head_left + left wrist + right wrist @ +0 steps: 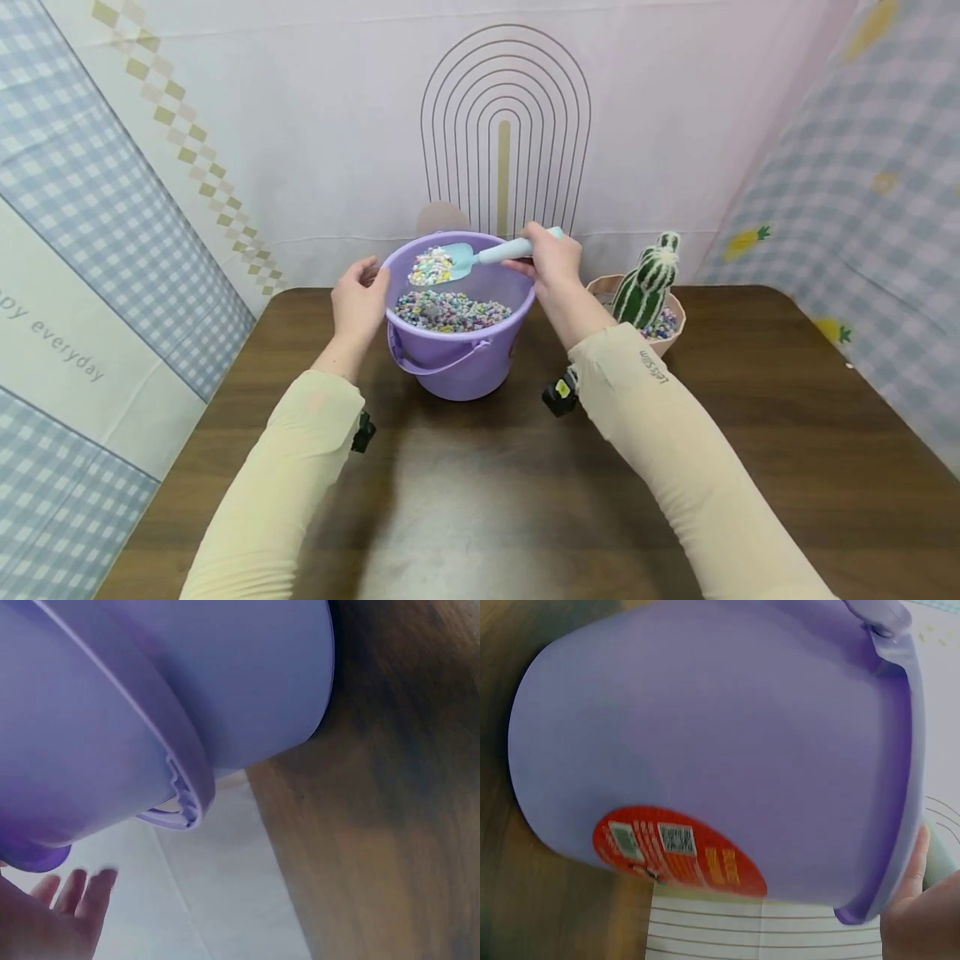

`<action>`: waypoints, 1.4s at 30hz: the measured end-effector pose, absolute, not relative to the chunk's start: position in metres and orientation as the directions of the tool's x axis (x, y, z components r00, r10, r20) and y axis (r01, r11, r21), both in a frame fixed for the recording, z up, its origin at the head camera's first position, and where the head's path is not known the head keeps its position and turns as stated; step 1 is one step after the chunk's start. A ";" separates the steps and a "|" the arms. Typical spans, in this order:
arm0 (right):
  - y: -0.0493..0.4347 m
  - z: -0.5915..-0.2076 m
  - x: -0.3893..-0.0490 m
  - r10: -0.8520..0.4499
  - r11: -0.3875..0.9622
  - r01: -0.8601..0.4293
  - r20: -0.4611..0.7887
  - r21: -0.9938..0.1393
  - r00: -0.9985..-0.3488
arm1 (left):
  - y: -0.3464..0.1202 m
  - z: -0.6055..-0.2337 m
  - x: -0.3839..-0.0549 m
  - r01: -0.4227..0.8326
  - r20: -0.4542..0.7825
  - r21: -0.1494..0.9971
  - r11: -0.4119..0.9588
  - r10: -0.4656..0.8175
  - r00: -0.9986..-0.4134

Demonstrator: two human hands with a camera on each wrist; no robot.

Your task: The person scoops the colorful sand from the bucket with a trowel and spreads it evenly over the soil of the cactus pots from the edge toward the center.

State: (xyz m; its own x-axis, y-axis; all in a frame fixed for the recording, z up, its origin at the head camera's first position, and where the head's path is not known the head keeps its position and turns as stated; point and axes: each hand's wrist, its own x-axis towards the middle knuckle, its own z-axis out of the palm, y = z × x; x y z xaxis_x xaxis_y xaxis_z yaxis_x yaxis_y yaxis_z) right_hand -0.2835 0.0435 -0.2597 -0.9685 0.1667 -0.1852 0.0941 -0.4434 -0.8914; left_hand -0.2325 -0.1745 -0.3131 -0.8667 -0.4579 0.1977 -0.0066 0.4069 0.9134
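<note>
1. My hands are well apart: the right hand (557, 262) wraps round the grip of the scoop (491, 254); the left hand (360, 300) sits at about nine o'clock on the purple bucket (465, 384), fingers loosely extended, thumb by the rim. Whether it presses there I can't tell.
2. The scoop is over the bucket's mouth, bearing coloured pebbles (432, 268).
3. I judge it light, stiff and smooth; its loose load could spill if tipped, so the grip is where to hold.
4. Its long axis lies nearly level across my view, blade tip between eight and nine o'clock, grip end between two and three.
5. Below lie darker pebbles (453, 312); the bucket's handle (165, 712) hangs towards seven o'clock.
6. At three o'clock, a cactus (643, 287) stands potted on the desk (465, 492).
</note>
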 end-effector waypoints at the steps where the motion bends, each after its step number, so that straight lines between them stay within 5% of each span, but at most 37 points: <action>1: 0.046 -0.260 -0.284 0.171 -0.446 0.092 -0.185 -0.891 -0.968 | -0.175 -0.311 -0.232 0.008 0.221 0.906 0.423 -0.459 -0.860; 11: 0.074 -0.252 -0.287 0.218 -0.423 0.074 -0.180 -0.903 -0.959 | -0.162 -0.283 -0.238 0.163 0.306 0.927 0.336 -0.433 -0.848; 32: 0.160 -0.192 -0.270 0.235 -0.614 0.021 -0.208 -0.789 -0.949 | -0.100 -0.260 -0.242 0.217 0.253 0.962 0.165 -0.246 -0.936; 42: 0.226 -0.186 -0.262 0.273 -0.681 -0.024 -0.224 -0.732 -0.936 | -0.044 -0.260 -0.250 0.204 0.236 0.958 0.200 -0.154 -0.959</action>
State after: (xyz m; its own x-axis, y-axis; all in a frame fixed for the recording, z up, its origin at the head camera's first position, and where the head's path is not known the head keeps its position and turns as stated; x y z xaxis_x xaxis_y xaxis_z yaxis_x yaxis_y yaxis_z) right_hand -0.2620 0.2262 -0.1857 -0.9356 0.2730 -0.2240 -0.0236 -0.6814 -0.7315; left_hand -0.2505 -0.0442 -0.2602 -0.9594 -0.1543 0.2363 0.2038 0.2003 0.9583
